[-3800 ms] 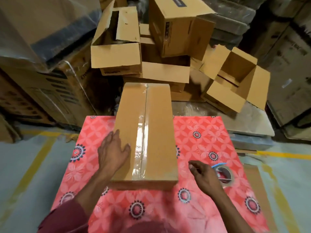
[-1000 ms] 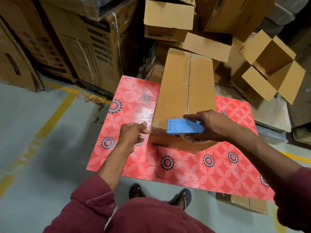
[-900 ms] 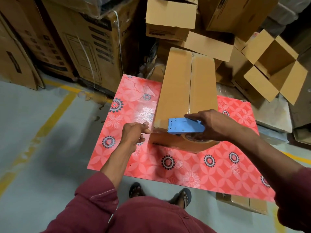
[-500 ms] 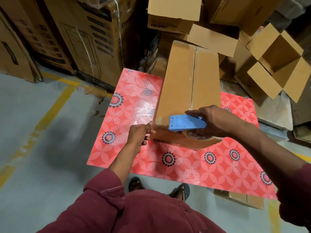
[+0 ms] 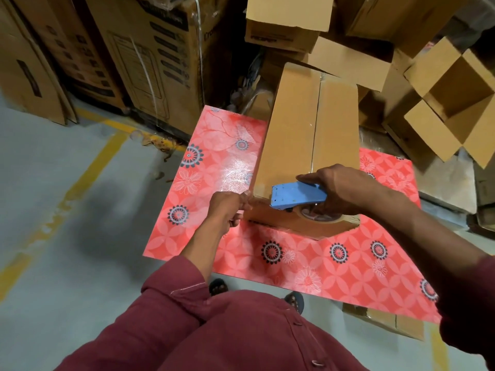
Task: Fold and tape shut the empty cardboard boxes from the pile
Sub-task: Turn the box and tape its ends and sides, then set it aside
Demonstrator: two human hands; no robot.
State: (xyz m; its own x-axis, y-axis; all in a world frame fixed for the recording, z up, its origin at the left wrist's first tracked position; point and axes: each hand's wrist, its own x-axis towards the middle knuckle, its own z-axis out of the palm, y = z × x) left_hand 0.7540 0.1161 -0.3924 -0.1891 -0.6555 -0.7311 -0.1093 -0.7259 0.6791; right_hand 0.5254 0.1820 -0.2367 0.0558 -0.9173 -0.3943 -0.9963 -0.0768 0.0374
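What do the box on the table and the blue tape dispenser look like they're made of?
The box looks like plain brown corrugated cardboard, matte, with a glossy clear tape strip along its seam. The tape dispenser looks like painted metal or hard plastic; its flat blue body leaves that open.

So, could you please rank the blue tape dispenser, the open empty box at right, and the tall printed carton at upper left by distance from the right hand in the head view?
1. blue tape dispenser: gripped in the right hand.
2. open empty box: behind, to the right.
3. tall printed carton: far left, across the floor.
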